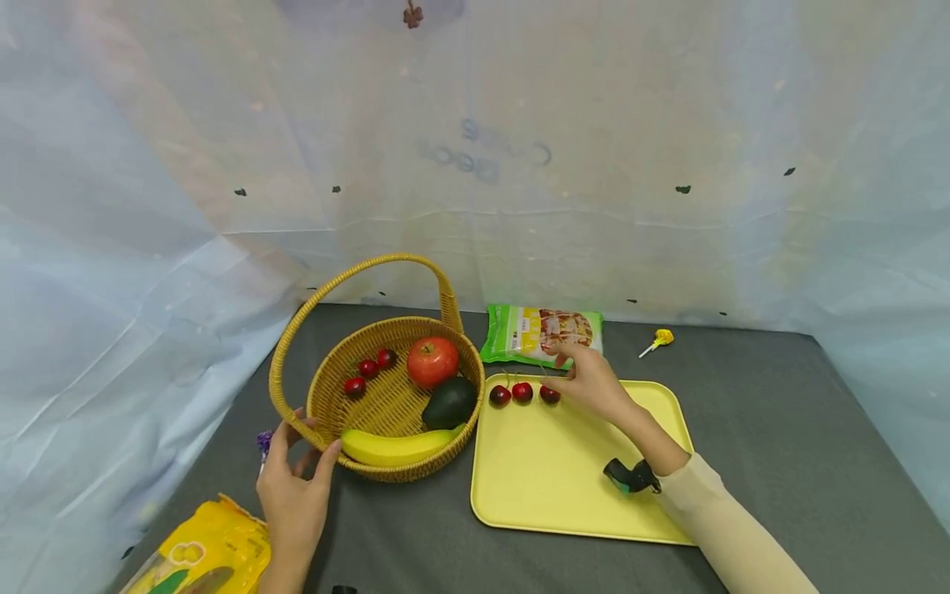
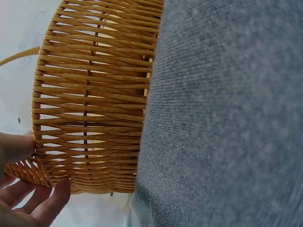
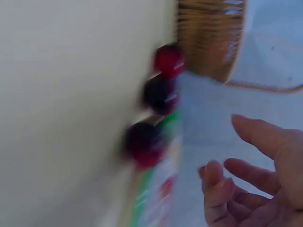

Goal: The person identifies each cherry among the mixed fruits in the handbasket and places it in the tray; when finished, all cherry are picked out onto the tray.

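Note:
At the wicker basket's left side, my left hand (image 1: pixel 294 487) pinches the rim where the handle begins, thumb on the near side. The basket (image 1: pixel 393 411) holds several fruits: a red apple-like fruit (image 1: pixel 433 362), a dark avocado (image 1: pixel 450 402), a banana (image 1: pixel 401 448) and three cherries (image 1: pixel 369 369). On the yellow tray (image 1: pixel 549 487), three more cherries (image 1: pixel 523 393) line up along the far-left edge. My right hand (image 1: pixel 591 383) hovers just over the rightmost cherry (image 3: pixel 145 144); its fingers are spread and hold nothing in the right wrist view.
Behind the tray lies a green-edged food packet (image 1: pixel 545 334). A yellow lollipop (image 1: pixel 657 341) is at the back right. A yellow bag (image 1: pixel 211 549) sits at the front left, and a purple-wrapped item (image 1: pixel 264 441) lies left of the basket.

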Demonstrator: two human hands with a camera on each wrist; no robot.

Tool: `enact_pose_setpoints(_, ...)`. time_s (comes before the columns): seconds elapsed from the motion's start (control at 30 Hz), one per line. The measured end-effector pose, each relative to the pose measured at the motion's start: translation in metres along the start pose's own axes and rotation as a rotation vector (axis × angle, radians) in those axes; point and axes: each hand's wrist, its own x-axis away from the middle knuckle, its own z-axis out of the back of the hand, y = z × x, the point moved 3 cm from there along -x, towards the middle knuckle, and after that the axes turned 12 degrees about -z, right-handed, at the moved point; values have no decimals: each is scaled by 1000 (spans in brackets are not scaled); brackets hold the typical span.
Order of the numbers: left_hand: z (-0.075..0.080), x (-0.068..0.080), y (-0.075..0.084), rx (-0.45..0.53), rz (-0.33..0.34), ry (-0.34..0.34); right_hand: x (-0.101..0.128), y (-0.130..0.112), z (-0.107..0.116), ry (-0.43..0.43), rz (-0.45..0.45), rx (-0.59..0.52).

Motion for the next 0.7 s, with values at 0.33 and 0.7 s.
enact_pose_setpoints(0.33, 3, -2, 0, -4, -21, 0, -62, -122, -37, -259, 226, -193)
enact_pose_setpoints(0.7, 3, -1, 4, 4, -7, -12, -100, -195, -134, -692, 306, -21)
